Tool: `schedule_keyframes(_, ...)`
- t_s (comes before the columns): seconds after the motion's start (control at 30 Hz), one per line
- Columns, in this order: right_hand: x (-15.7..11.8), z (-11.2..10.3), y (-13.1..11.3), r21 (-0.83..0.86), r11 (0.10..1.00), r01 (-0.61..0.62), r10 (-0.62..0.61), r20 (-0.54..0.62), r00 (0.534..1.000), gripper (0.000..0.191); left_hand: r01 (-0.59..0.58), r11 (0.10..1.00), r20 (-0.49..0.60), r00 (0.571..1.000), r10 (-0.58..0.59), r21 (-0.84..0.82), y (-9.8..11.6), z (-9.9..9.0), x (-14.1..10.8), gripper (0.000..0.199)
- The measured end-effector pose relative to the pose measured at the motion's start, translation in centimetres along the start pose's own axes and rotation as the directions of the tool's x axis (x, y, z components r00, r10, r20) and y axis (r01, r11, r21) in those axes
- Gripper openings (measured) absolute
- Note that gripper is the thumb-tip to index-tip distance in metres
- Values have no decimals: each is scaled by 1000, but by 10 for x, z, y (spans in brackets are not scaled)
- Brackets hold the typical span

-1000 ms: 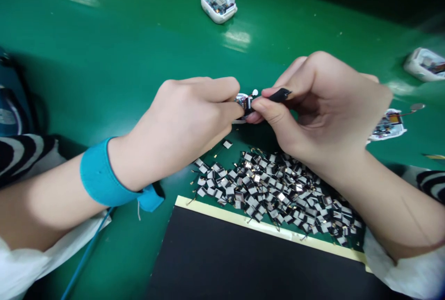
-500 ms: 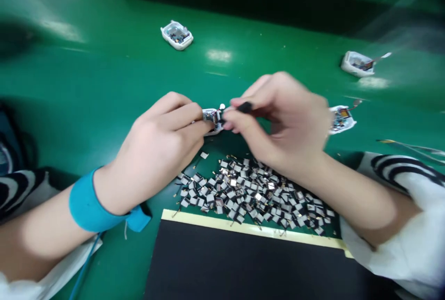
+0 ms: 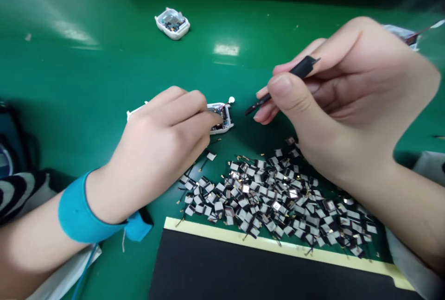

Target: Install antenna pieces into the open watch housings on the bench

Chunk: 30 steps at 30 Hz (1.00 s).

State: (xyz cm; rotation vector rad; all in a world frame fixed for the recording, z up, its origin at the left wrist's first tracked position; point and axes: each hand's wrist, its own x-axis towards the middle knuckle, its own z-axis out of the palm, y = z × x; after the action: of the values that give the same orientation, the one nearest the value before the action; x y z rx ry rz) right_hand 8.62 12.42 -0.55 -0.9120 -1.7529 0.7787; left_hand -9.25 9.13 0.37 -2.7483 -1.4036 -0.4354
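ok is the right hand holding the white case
No, the right hand pinches black tweezers clear of it, while the left hand has its fingertips on the white case.

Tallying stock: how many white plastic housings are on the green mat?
3: a housing under the left hand, a housing up the green mat, a housing behind the right hand, which may hide more.

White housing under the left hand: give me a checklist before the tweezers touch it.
Left hand steadying the white housing: ok, fingertips on it.
Black tweezers in right hand: ok, pinched, tips clear of the housing.
Tweezer tips free of parts: cannot tell, too small.
Housing interior: cannot tell, fingers cover much of it.
Blue wrist strap on left wrist: ok.
Stray flat part off the pile: not ok, lying near the housing.
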Motion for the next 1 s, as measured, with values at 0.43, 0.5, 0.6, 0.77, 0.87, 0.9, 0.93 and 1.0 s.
schedule_keyframes(0.43, -2, -3, -5, -109, 994, -8, 19, 96, 995, 15, 24, 1000, -16, 1000, -24, -2, 2, 0, -1, 16)
schedule_keyframes(0.5, -2, -4, -5, -149, 989, -23, 42, 123, 992, 20, 19, 1000, -20, 1000, -19, 0, 3, 0, -1, 17)
schedule_keyframes(0.6, -1, -4, -5, -183, 983, -18, 41, 120, 992, 23, 27, 1000, -10, 1000, -27, 12, 3, -1, -1, 17)
schedule_keyframes(0.77, 1, -4, -5, -164, 986, -29, 48, 117, 992, 26, 58, 998, 2, 998, -58, 4, 4, -2, -1, 17)
schedule_keyframes(0.87, 1, -4, -4, -171, 985, -25, 47, 123, 991, 24, 63, 998, 8, 998, -63, 19, 5, -3, -1, 17)
schedule_keyframes(0.9, 0, -4, -3, -177, 984, -9, 33, 129, 991, 22, 62, 998, 8, 998, -62, 22, 5, -3, -2, 17)
schedule_keyframes(0.93, 0, -5, -2, -187, 982, 5, 21, 137, 990, 19, 60, 998, 8, 998, -60, 21, 5, -3, -2, 17)
schedule_keyframes(1.0, -1, -5, -1, -208, 978, 17, 16, 157, 988, 14, 67, 997, 12, 998, -67, 24, 5, -3, -2, 16)
